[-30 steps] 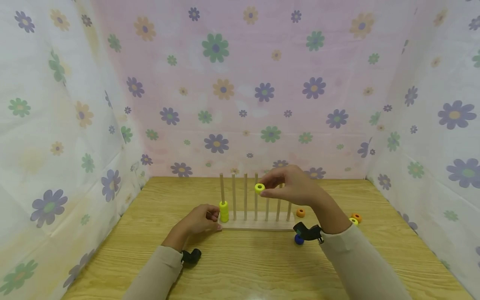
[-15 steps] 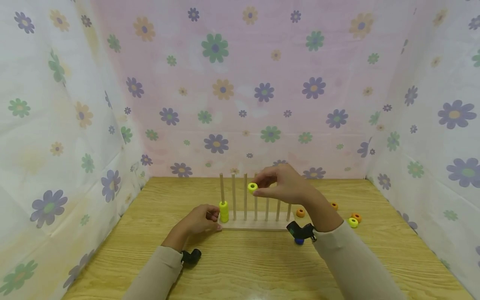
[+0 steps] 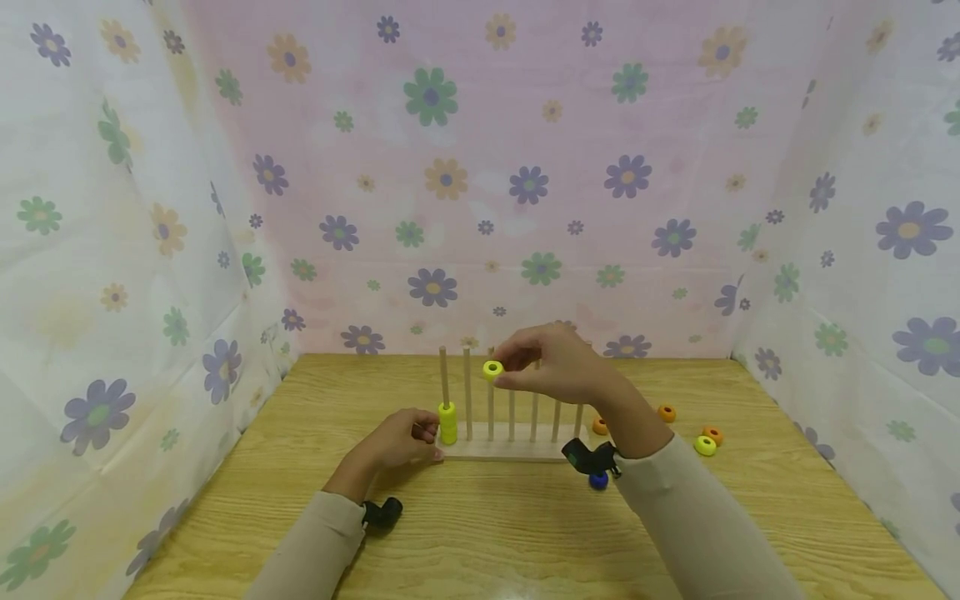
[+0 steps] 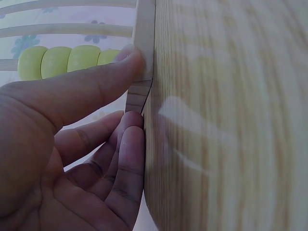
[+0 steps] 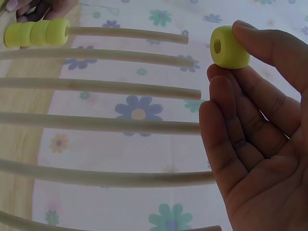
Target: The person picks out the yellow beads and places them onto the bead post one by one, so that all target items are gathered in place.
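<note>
With the middle of the wooden rack [image 3: 510,452] as my clock's centre and twelve straight ahead, my left hand [image 3: 397,437] is at nine. It grips the left end of the base, the thumb against one face and the fingers bent in at the end. Just beside it, also near nine, a stack of yellow beads [image 3: 447,423] sits low on the leftmost peg; four rounded rims show from my left wrist. Seven pale, slender pegs [image 3: 468,392] stand upright in a row across to three.

The held bead [image 5: 233,50] appears between eleven and twelve, in the air by the upper part of the third peg. It is bright yellow, plump and smooth like a little barrel, with a dark round hole through its middle; the hole faces up. From my right wrist it shows clear of the peg tips. My right hand [image 3: 566,367], towards one o'clock, pinches it between thumb and fingertips.

Just past the rack's right end, near three, lies an orange bead [image 3: 599,430], with a dark blue bead [image 3: 598,482] towards four. Farther out around three lie a second orange bead [image 3: 667,417], a loose yellow bead [image 3: 705,451] and a third orange bead [image 3: 716,435], the last two close together.
</note>
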Tool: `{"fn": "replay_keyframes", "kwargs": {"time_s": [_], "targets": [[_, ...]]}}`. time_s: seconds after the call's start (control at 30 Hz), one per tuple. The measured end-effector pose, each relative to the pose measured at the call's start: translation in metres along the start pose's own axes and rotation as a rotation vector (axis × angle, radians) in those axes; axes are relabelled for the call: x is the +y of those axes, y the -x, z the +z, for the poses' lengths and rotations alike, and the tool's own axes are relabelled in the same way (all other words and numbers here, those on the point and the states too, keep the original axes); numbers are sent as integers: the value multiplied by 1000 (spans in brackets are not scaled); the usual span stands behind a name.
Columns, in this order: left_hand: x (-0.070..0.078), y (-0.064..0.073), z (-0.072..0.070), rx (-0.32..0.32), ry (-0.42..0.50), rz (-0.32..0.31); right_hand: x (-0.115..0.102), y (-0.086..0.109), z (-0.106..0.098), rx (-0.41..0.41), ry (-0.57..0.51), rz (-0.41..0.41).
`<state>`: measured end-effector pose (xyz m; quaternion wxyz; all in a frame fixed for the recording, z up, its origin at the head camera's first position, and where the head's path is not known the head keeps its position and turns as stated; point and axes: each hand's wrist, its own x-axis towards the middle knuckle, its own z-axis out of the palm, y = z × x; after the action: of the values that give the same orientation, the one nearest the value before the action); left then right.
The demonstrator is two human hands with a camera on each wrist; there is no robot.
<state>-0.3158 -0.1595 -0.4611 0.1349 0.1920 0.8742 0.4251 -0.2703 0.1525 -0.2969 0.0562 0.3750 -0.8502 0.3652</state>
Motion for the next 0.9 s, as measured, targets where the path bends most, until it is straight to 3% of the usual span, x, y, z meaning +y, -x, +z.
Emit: {"fn": "replay_keyframes", "kwargs": {"time_s": [0.9], "targets": [[1,-2,0,9,3,-16,-6,-23,12,71,82,-23]]}}
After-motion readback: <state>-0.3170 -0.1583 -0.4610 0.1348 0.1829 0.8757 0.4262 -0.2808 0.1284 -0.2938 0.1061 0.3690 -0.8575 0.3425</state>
